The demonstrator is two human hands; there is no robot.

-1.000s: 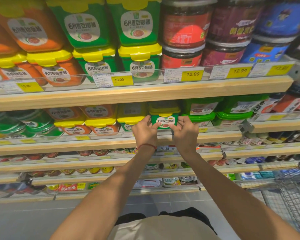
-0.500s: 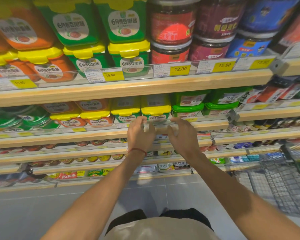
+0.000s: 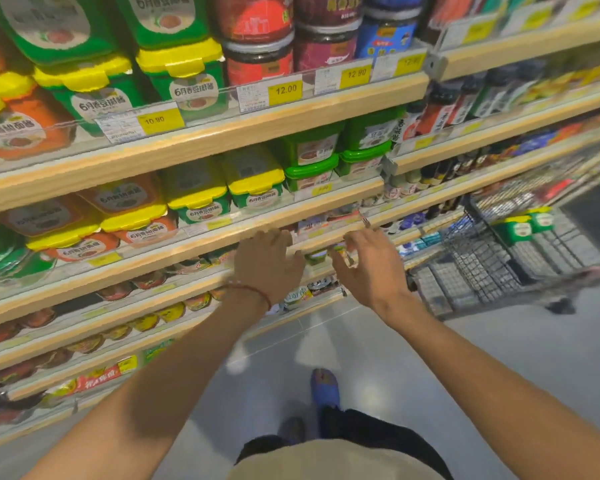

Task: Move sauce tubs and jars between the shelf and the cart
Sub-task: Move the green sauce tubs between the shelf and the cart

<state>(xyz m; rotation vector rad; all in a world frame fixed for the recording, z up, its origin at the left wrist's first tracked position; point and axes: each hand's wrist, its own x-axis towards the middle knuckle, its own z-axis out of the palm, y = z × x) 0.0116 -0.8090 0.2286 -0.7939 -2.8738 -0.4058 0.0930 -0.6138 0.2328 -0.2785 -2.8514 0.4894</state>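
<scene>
Two green sauce tubs with yellow lids stand side by side on the second wooden shelf [image 3: 326, 199]: one [image 3: 257, 183] at centre, another [image 3: 196, 195] to its left. My left hand [image 3: 267, 263] hovers below and in front of that shelf, fingers relaxed and empty, a red cord on the wrist. My right hand [image 3: 364, 265] is beside it to the right, fingers spread and holding nothing. The wire cart [image 3: 482, 268] stands at the right with two green tubs [image 3: 523, 225] inside.
Orange tubs [image 3: 132, 209] fill the shelf's left; all-green tubs [image 3: 309, 157] sit to the right. Red, maroon and blue jars [image 3: 257, 32] stand on the top shelf. Lower shelves hold small jars and packets. Grey floor and my blue shoe [image 3: 323, 386] lie below.
Both hands let go of the yellow-lidded green tub, which now stands on the shelf, and drew back and down. The view swung right, bringing the cart into sight.
</scene>
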